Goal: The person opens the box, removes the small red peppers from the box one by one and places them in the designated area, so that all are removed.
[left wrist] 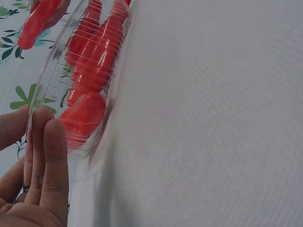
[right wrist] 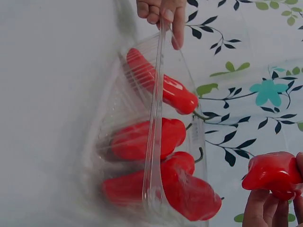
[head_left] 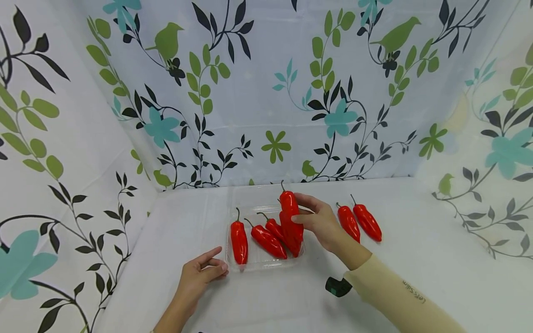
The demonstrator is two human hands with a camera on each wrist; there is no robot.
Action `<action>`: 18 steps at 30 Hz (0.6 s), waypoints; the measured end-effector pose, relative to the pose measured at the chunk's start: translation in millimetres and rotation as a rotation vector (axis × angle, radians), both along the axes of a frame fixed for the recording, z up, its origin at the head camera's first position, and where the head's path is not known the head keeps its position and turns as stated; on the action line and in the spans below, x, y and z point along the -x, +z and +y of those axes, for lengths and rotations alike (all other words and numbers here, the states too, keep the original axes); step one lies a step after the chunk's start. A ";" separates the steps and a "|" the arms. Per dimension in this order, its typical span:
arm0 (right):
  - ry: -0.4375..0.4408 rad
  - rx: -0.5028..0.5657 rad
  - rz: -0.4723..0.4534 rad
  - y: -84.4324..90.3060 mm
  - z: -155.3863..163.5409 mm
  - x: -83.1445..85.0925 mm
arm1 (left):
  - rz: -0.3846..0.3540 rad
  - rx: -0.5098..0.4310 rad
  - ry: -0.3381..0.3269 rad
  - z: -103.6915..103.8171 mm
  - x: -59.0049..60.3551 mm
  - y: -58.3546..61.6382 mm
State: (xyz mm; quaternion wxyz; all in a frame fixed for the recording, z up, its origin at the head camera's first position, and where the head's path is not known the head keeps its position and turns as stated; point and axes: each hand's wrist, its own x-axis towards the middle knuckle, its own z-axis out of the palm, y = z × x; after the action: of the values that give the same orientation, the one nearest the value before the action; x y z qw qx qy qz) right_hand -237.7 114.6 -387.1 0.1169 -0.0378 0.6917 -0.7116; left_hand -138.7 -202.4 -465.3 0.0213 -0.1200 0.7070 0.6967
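Right hand (head_left: pixel 319 221) grips a red pepper (head_left: pixel 290 217) over the clear plastic tray (head_left: pixel 266 263); left hand (head_left: pixel 202 271), fingers relaxed, touches its lower-left corner. Two peppers (head_left: pixel 359 222) lie right on the tabletop (head_left: pixel 416 259).

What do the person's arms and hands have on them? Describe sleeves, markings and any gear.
The right arm wears a snug cream sleeve with small dark lettering near the forearm; a dark green-black device sits below the wrist. The right hand is bare. The left hand and forearm are bare, no rings visible.
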 end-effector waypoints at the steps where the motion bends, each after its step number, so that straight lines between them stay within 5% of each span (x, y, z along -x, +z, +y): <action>1: -0.007 -0.001 -0.002 0.2 3.9 1.1 | -0.002 0.003 0.001 -0.2 0.1 -0.2; 18: -0.120 -0.006 -0.027 2.8 68.6 16.4 | -0.007 0.021 -0.004 -1.4 1.8 -0.8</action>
State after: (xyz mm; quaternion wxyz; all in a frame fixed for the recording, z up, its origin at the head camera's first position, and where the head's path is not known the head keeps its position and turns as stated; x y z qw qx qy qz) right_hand -254.0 183.2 -384.3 0.0834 0.0135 0.6932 -0.7158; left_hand -140.5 -203.7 -466.1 0.0240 -0.1211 0.7143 0.6889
